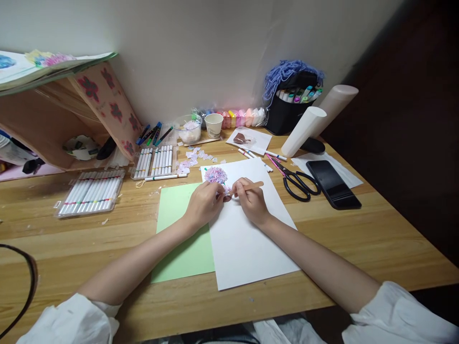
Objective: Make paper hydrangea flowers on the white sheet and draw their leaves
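the right hand (pixel 252 201) pinches a wooden stick (pixel 256 185) near a brown lump (pixel 227 198) over the white paper (pixel 251 248), below a pink and purple flower (pixel 215 175); the left hand (pixel 204 199) has its fingers bunched beside the lump, whether gripping anything i cannot tell; the paper overlaps a green sheet (pixel 182 248)
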Motion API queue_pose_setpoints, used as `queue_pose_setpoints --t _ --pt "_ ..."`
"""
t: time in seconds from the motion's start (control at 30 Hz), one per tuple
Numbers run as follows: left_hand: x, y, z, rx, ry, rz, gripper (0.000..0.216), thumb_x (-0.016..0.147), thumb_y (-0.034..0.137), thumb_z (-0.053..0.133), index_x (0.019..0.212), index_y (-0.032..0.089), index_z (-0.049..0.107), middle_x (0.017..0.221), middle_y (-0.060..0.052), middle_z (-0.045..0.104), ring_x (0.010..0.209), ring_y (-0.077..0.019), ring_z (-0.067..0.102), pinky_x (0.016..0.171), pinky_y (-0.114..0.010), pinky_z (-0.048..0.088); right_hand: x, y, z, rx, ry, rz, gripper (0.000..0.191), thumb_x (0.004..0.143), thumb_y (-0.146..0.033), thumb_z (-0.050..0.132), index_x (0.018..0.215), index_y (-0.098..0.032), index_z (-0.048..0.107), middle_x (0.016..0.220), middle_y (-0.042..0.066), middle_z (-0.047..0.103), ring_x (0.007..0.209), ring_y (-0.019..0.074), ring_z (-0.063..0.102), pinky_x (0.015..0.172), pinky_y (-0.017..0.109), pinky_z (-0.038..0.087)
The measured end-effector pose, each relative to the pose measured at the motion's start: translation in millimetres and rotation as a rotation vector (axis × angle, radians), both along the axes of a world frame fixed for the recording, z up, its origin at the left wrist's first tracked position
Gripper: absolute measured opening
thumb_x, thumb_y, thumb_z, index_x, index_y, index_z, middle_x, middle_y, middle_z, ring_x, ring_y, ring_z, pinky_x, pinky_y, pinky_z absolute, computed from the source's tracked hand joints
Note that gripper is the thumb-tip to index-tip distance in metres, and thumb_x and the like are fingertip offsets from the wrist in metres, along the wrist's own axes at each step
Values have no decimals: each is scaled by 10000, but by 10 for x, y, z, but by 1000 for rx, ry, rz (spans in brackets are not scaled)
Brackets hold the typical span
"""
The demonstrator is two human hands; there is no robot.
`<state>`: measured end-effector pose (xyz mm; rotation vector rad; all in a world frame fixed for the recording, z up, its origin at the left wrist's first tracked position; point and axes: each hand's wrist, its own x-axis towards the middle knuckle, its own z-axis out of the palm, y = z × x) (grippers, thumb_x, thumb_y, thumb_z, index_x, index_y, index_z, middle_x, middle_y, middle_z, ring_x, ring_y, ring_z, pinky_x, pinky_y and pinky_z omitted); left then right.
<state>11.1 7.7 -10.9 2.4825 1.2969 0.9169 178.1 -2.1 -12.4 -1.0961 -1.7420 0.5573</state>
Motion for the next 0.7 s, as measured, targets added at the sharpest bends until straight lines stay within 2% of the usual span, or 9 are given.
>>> queue_pose_setpoints --t 0.2,0.5,0.7 --pt "24 -18 23 -20 17 14 89 806 116 545 818 204 544 754 3 658 721 -169 544 641 -274 391 -16 4 3 59 -57 17 326 978 -242 306 692 -227 461 672 15 526 710 178 511 704 314 400" --pt "22 -45 78 -68 22 67 91 820 196 564 907 201 539 771 -9 654 779 -188 557 661 -284 399 -30 18 13 8 -122 -2 324 984 -263 298 698 -229 446 666 14 543 708 184 496 712 319 396" --pt "-93 -110 99 -154 74 203 70 861 234 494 808 195 519 708 -19 588 719 -188 537 623 -300 377 -54 28 11 -21 -140 -27 330 982 -291 297 694 -224 443 680 23 545 698 182 510 687 307 395"
